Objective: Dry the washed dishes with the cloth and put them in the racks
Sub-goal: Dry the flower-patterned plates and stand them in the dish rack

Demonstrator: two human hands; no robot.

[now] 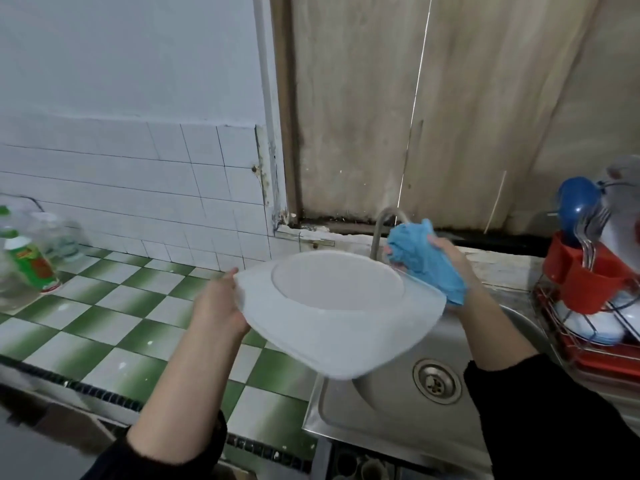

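A large white squarish plate (332,306) is held tilted above the steel sink (391,410). My left hand (221,303) grips the plate's left edge, thumb on the rim. My right hand (450,261) holds a bunched blue cloth (422,258) against the plate's far right rim. At the right stands a red wire dish rack (588,348) with white dishes stacked in it.
A red cutlery holder (585,282) on the rack carries forks and a blue ladle (576,206). The tap (381,230) rises behind the plate. Bottles, one with a green label (31,261), stand at the far left of the green-and-white tiled counter (138,327).
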